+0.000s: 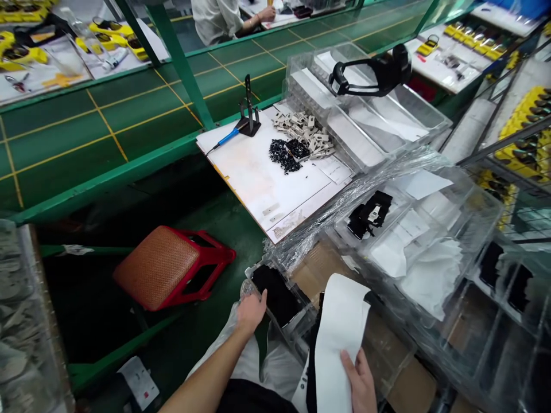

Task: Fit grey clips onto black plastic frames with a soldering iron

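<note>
From the head view: left hand [252,310] open and palm down, fingers resting on the corner of a transparent plastic tray [258,281], just beside a black foam block [275,293] lying in that tray. Right hand [359,381] closed on a long white sheet [340,338], thumb and fingers pinching its lower edge, the sheet hanging upright over dark fabric [313,367]. Below both hands, a white plastic bag [275,367] on the lap.

Farther off, a white board [253,178] on a green table [107,126] marked with yellow lines. On the board, a blue-handled soldering iron [228,136] beside a black stand [248,117], a heap of small black pieces [282,155], and a pile of beige clips [303,132] just touching it. Just right of the board, a stacked transparent tray [370,126] under a black curved frame [370,71]. Nearer, more trays wrapped in plastic film [327,212], with black parts [370,212] and white sheets [430,275] inside. On the floor, a red stool [172,267] with a woven seat. Across the table, a co-worker's hand [267,12] near a white sleeve [215,17].
</note>
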